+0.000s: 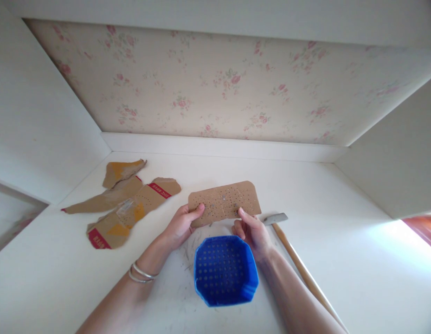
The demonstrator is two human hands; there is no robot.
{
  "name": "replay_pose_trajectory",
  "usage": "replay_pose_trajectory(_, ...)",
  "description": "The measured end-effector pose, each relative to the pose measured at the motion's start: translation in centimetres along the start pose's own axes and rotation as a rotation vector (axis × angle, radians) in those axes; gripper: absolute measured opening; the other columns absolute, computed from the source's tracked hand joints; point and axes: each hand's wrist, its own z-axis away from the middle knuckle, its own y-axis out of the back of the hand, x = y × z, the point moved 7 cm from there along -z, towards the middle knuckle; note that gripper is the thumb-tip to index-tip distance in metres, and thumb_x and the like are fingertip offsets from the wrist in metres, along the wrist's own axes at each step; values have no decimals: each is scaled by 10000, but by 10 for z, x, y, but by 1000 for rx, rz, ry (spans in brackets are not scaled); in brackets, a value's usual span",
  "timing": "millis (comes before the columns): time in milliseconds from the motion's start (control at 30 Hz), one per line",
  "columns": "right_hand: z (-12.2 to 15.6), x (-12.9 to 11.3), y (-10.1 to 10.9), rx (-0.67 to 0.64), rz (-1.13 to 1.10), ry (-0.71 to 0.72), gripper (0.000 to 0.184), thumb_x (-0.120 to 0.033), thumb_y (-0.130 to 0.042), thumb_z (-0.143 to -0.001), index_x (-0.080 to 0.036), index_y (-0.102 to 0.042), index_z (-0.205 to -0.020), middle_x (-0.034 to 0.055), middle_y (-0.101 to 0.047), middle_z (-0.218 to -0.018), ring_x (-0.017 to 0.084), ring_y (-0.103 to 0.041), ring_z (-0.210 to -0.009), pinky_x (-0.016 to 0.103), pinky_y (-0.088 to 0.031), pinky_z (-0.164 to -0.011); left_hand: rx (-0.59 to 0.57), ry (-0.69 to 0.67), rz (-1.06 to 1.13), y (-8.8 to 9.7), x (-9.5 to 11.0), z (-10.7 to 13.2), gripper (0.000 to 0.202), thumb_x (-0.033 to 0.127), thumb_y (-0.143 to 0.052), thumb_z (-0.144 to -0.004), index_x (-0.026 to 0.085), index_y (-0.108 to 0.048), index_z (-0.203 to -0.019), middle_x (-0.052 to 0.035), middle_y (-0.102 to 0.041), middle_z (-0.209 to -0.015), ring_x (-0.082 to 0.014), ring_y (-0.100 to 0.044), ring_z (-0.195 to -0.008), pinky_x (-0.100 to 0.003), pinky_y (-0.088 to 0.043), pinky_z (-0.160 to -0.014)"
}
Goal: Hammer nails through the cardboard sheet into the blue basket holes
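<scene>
Both hands hold up a brown cardboard piece (225, 202) punched with many small holes. My left hand (182, 226) pinches its left edge, thumb on top. My right hand (253, 232) grips its lower right edge with thumb and fingers. Two metal bangles (141, 273) circle my left wrist. Just below the hands a blue plastic basket (225, 270) with a perforated bottom stands on the white table (357, 260). A hammer (295, 255) with a wooden handle lies to the right of my right hand, its metal head near the cardboard.
Several torn cardboard scraps (123, 204) with red and yellow print lie on the table at the left. Floral wallpaper (218, 83) covers the back wall, white panels flank both sides. Grey scuff marks show on the table by the basket.
</scene>
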Motion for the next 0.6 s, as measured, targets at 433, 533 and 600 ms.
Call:
replay_pose_trajectory(433, -1, 2, 6, 18, 71, 50, 567, -491, -722, -756, -164, -549, -327, 17, -513, -294, 86, -439, -279, 205, -329, -321, 26, -21, 2, -2, 2, 1, 325, 228, -722, -822, 91, -675, -1113, -170, -718, -1114, -308, -672, -1050, -417, -542, -913)
replay_pose_trajectory(533, -1, 1, 4, 9, 75, 66, 552, -499, -733, -746, -169, -543, -346, 10, -503, -287, 84, -428, -273, 198, -312, -313, 19, -25, 8, -1, 1, 0, 327, 230, -714, -829, 93, -670, -1122, -172, -714, -1126, -309, -668, -1058, -419, -542, -912)
replay_pose_trajectory(600, -1, 0, 3, 11, 69, 88, 498, -510, -735, -742, -171, -570, -417, -7, -500, -293, 84, -424, -267, 193, -304, -304, 19, -29, 6, -2, 1, 0, 328, 235, -712, -832, 97, -668, -1127, -171, -713, -1129, -306, -666, -1064, -416, -538, -915)
